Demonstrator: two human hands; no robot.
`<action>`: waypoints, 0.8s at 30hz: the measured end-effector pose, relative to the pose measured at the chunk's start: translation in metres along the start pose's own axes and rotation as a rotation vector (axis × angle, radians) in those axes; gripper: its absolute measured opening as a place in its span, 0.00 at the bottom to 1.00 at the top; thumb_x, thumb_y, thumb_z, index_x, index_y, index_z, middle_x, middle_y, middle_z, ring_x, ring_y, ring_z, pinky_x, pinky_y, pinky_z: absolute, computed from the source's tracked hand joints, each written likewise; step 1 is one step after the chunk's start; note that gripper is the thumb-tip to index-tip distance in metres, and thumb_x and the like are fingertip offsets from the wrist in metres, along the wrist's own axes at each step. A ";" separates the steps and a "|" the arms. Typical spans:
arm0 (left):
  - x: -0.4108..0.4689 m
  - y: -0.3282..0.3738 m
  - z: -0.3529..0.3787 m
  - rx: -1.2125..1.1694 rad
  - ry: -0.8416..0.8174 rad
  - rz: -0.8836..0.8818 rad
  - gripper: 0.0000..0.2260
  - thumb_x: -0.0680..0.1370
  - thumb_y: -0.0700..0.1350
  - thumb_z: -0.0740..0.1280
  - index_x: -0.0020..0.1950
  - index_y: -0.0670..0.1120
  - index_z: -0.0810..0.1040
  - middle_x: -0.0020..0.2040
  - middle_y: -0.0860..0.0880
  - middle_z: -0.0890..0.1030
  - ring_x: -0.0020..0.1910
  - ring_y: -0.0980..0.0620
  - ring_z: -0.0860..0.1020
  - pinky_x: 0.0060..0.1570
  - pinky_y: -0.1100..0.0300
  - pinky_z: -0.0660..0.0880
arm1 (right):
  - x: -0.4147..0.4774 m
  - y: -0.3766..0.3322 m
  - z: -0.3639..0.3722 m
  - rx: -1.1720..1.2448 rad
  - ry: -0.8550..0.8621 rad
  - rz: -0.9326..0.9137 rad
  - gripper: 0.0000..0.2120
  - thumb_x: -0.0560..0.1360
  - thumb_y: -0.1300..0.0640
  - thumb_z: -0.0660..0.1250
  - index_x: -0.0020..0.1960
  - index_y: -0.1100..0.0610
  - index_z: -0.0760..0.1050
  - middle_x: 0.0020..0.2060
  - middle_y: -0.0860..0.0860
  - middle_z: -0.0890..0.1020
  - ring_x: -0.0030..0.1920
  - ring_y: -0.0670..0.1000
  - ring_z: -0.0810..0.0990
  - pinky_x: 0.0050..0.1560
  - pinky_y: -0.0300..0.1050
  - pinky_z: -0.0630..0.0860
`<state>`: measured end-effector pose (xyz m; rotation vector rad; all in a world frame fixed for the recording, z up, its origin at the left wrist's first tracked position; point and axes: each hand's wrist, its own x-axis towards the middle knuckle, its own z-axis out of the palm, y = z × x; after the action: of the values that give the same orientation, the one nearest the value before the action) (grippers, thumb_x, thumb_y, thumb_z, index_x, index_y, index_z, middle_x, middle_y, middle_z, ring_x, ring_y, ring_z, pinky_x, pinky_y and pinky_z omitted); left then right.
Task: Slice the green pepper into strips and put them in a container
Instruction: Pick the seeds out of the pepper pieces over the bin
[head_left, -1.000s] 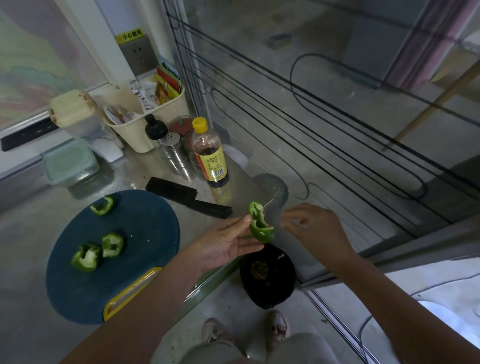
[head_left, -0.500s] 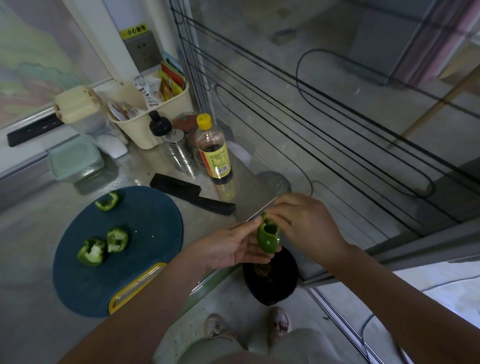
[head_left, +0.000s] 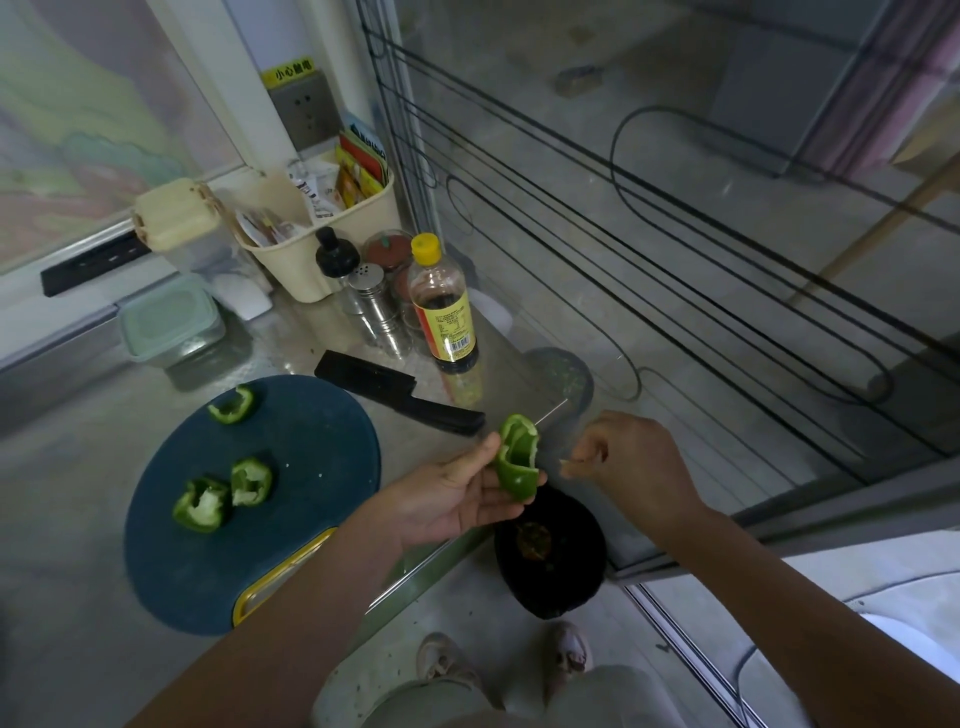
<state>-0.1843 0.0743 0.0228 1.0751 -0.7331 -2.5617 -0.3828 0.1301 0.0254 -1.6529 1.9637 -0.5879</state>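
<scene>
**1.** My left hand (head_left: 452, 501): palm up, with fingers and thumb curled round a pepper shell (head_left: 517, 460). The shell is glossy green outside and paler and ribbed inside, cupped, with a ragged rim open at the top. I hold it in the air past the counter's edge, above a black bin (head_left: 550, 571) on the floor. The bin is matt and round-mouthed, with brownish scraps inside.

**2.** My right hand (head_left: 636, 462): just beside the shell and apart from it. The fingertips (head_left: 584, 454) are drawn narrow together, pinching a pale scrap (head_left: 564, 462) too small to identify.

**3.** Cutting board (head_left: 311, 441): round, dark blue and matt, with a yellow handle slot at the near edge. It lies flat on the steel counter (head_left: 78, 519).

**4.** Pepper pieces on the board:
- curved piece (head_left: 232, 405) at the far edge
- chunk (head_left: 251, 481)
- larger chunk (head_left: 202, 504) beside it, both with pale insides up

**5.** Knife (head_left: 400, 392): black, lying flat just beyond the board.

**6.** Plastic container (head_left: 171, 322): translucent, a rounded rectangle with its pale green lid on. It stands at the counter's far left, well apart from the shell.

**7.** Sauce bottle (head_left: 444, 306): clear, with dark liquid and a yellow cap. Nearby are a perforated metal shaker (head_left: 371, 296) and a cream basket (head_left: 311, 270) of packets.
</scene>
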 end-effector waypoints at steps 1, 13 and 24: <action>0.000 0.000 -0.001 -0.012 0.000 0.017 0.17 0.74 0.49 0.62 0.58 0.40 0.75 0.51 0.38 0.81 0.43 0.48 0.83 0.38 0.59 0.80 | -0.001 0.001 0.002 0.014 0.008 0.003 0.19 0.62 0.59 0.78 0.29 0.45 0.69 0.29 0.43 0.73 0.32 0.41 0.72 0.35 0.39 0.68; 0.003 -0.001 -0.007 -0.038 0.003 0.194 0.18 0.69 0.30 0.64 0.58 0.40 0.75 0.53 0.42 0.81 0.52 0.46 0.81 0.53 0.55 0.79 | -0.001 0.011 0.010 0.112 0.001 -0.009 0.05 0.66 0.60 0.77 0.42 0.55 0.85 0.39 0.50 0.83 0.37 0.46 0.78 0.45 0.43 0.76; 0.007 -0.005 -0.011 -0.006 0.073 0.243 0.20 0.65 0.28 0.66 0.55 0.41 0.76 0.56 0.44 0.79 0.55 0.47 0.79 0.55 0.56 0.78 | 0.005 0.029 0.029 -0.036 -0.092 0.059 0.11 0.74 0.67 0.67 0.53 0.57 0.83 0.48 0.54 0.85 0.47 0.52 0.83 0.52 0.42 0.76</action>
<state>-0.1816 0.0712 0.0094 1.0039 -0.7847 -2.3076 -0.3877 0.1296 -0.0158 -1.6090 1.9602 -0.4490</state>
